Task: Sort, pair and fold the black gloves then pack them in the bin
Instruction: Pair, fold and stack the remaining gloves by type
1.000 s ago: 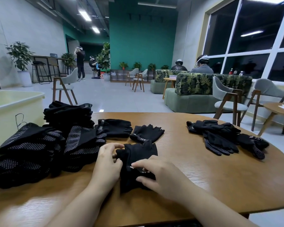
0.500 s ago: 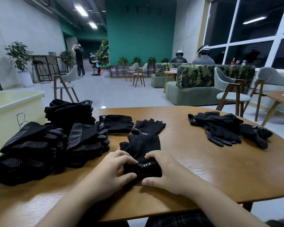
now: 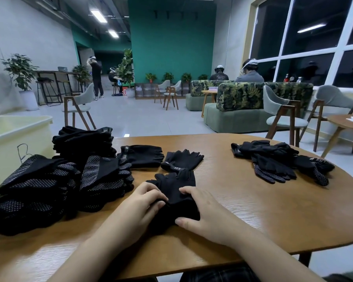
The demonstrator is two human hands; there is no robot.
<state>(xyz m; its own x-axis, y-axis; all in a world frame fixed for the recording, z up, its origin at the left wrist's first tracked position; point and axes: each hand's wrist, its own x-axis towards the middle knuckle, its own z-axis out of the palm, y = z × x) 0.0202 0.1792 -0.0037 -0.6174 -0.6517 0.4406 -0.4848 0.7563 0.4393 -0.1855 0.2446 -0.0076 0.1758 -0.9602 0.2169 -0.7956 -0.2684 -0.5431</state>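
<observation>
A pair of black fingerless gloves (image 3: 176, 192) lies on the round wooden table (image 3: 263, 216) just in front of me. My left hand (image 3: 143, 202) grips its left side with curled fingers. From the right, my right hand (image 3: 200, 210) holds the pair between thumb and fingers. Two more fingerless gloves (image 3: 143, 156) (image 3: 181, 159) lie just behind. A big stack of dotted black gloves (image 3: 49, 188) fills the left of the table, with a folded stack (image 3: 84, 139) behind it. A loose heap of gloves (image 3: 279, 161) sits at the right. The pale bin (image 3: 14, 131) stands left of the table.
Chairs (image 3: 80, 106), a green sofa (image 3: 243, 117) and a second wooden table (image 3: 348, 123) stand beyond my table. Several people sit or stand farther back in the room. Bare tabletop shows between the middle gloves and the right heap.
The cuff end of the pair has been folded over, so its label no longer shows. Both hands now clasp the bundle from its two sides.
</observation>
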